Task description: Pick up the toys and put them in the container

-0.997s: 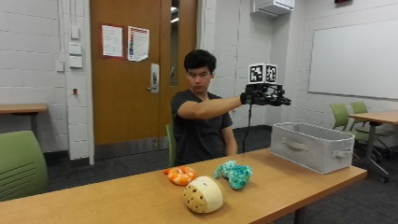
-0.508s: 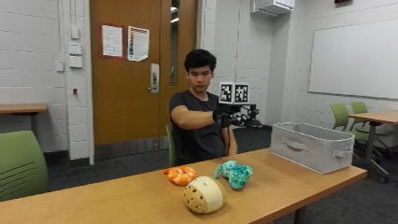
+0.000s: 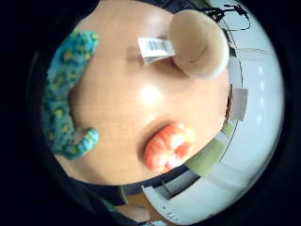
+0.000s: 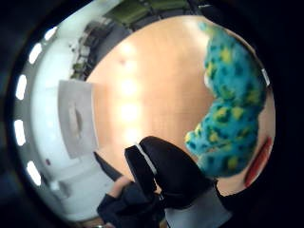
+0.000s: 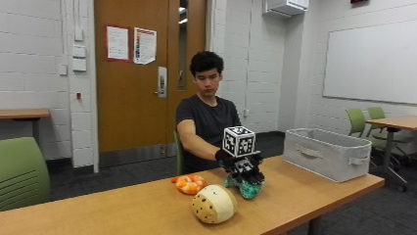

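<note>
Currently the gloved right hand (image 5: 240, 169) sits directly over the teal spotted toy (image 5: 246, 188) on the table (image 5: 117, 210), near the middle of its far side. Whether the fingers have curled round the toy cannot be told; the thumb-side palm view shows one gloved finger (image 4: 164, 173) beside the plush, contact unclear. Orange toy (image 5: 189, 184) lies just left; cream spotted toy (image 5: 214, 204) lies nearer the front edge. Grey container (image 5: 326, 154) stands well apart to the right. Judgement: grasp the teal toy round its body, lift it before travelling, avoid dragging neighbours.
</note>
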`<state>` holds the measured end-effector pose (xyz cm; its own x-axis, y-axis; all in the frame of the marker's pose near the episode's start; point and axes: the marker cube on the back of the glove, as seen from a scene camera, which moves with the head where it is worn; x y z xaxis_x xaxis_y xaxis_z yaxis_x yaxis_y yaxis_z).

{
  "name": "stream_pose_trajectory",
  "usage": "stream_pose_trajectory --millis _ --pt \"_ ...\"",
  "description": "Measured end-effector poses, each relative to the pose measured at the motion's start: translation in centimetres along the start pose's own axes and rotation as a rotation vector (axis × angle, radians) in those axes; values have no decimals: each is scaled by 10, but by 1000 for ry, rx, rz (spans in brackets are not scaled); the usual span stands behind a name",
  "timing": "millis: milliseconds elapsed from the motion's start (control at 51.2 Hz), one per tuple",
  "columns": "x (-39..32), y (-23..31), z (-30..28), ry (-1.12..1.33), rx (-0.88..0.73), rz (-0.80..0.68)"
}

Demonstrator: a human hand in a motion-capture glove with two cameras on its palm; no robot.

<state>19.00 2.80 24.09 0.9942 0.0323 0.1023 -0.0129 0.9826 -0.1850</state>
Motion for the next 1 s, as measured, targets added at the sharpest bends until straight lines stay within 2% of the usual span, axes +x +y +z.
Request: stream_pose_trajectory --millis 254,508,665,860,997 --pt "10 -3 28 48 23 30" --pt "19 -2 26 -24 120 61" --pt "26 0 23 47 124 90" --pt "46 -12 5 -69 58 195" --pt "38 -11 -44 -87 93 203"
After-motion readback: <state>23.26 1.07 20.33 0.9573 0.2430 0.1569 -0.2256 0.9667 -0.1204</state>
